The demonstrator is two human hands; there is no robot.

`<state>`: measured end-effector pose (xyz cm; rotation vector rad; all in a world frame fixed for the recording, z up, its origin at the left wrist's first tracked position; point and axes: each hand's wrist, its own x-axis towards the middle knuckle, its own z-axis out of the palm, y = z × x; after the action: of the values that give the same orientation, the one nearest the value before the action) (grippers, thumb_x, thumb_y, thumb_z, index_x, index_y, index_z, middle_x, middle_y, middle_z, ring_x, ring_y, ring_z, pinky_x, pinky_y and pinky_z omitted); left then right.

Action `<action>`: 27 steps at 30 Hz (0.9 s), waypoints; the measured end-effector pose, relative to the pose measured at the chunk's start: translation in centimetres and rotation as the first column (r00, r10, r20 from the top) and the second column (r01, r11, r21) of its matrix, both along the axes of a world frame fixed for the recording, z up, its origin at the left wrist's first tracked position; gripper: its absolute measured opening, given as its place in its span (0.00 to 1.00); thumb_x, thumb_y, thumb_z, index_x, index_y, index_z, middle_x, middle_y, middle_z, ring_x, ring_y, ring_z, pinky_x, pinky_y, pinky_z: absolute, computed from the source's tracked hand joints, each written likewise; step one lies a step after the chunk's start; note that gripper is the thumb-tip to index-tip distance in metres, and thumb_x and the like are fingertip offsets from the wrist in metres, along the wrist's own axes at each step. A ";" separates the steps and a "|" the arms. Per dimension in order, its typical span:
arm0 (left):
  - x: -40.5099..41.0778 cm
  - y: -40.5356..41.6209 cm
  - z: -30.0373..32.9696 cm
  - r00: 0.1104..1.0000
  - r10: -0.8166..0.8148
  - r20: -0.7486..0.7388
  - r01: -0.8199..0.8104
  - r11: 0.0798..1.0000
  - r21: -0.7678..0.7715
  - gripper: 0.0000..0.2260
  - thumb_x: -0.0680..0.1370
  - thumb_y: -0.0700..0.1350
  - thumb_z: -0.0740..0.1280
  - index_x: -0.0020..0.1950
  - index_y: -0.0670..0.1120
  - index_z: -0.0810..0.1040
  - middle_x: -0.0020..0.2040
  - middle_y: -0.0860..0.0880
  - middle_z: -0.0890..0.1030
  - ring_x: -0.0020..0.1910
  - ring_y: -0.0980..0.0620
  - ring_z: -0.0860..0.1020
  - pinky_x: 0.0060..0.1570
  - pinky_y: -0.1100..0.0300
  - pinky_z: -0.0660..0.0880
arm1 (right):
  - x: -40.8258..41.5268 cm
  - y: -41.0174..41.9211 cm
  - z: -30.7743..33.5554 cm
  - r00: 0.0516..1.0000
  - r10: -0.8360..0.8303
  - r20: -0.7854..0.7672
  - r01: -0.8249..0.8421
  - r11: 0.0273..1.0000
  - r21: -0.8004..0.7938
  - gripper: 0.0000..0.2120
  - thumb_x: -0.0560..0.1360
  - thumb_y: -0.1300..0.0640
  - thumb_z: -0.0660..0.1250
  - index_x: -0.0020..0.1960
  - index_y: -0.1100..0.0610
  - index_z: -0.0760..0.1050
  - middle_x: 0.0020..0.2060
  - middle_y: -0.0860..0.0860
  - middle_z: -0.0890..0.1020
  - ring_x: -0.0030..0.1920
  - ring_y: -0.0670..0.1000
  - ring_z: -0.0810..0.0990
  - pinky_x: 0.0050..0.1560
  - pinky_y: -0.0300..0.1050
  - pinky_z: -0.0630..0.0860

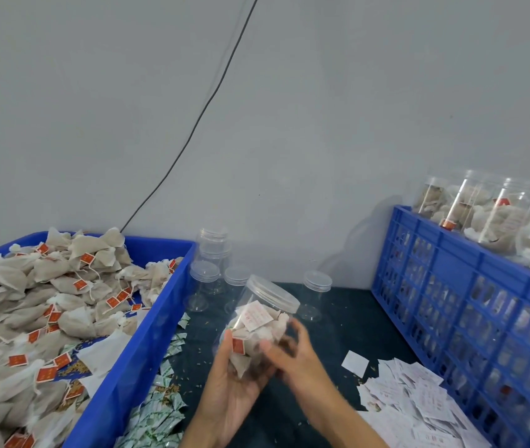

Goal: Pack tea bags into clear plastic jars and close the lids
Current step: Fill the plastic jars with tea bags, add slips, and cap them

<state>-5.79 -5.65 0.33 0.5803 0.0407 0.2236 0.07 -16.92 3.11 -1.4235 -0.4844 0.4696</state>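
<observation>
A clear plastic jar (262,321) with its lid (275,291) on is tilted over the dark table, filled with tea bags and a white paper slip. My left hand (229,379) grips the jar from below, thumb on its side. My right hand (292,357) holds the jar's lower right side, fingers curled around it. A heap of tea bags (31,305) with red tags fills the blue bin (147,344) on the left.
Several empty lidded jars (207,279) stand by the wall, one more jar (315,292) to their right. A blue crate (470,305) on the right holds filled jars (496,218). White slips (409,396) and green-white sachets (163,399) lie on the table. A black cable (199,118) runs down the wall.
</observation>
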 end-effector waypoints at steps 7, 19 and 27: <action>2.1 -1.6 -0.2 0.981 0.166 -0.096 -0.133 0.949 0.287 0.19 0.80 0.45 0.59 0.70 0.46 0.66 0.66 0.39 0.74 0.57 0.38 0.77 0.55 0.41 0.73 | -0.2 -2.3 0.5 0.988 -0.151 0.014 0.152 0.988 -0.013 0.28 0.65 0.64 0.78 0.60 0.50 0.72 0.50 0.44 0.84 0.47 0.37 0.82 0.43 0.31 0.77; 4.3 -9.7 7.9 0.944 0.165 0.285 -0.321 0.656 0.683 0.17 0.74 0.50 0.64 0.63 0.59 0.73 0.59 0.57 0.80 0.54 0.62 0.80 0.43 0.71 0.76 | 0.3 -12.1 9.0 0.827 -0.391 0.403 0.396 0.915 0.076 0.35 0.62 0.59 0.81 0.63 0.49 0.68 0.56 0.45 0.79 0.53 0.39 0.79 0.55 0.36 0.77; 5.5 -19.3 15.9 0.899 -0.020 0.438 -0.317 0.662 0.679 0.20 0.74 0.53 0.63 0.66 0.55 0.72 0.59 0.53 0.81 0.56 0.57 0.79 0.50 0.67 0.76 | -0.7 -22.1 16.3 0.575 -0.580 0.577 0.573 0.789 0.222 0.34 0.61 0.55 0.82 0.57 0.43 0.64 0.54 0.40 0.75 0.48 0.28 0.76 0.44 0.23 0.72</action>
<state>-0.26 -24.98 16.24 1.3497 -0.4449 0.5403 -0.60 -38.98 19.43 -1.6153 -0.4984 -0.5793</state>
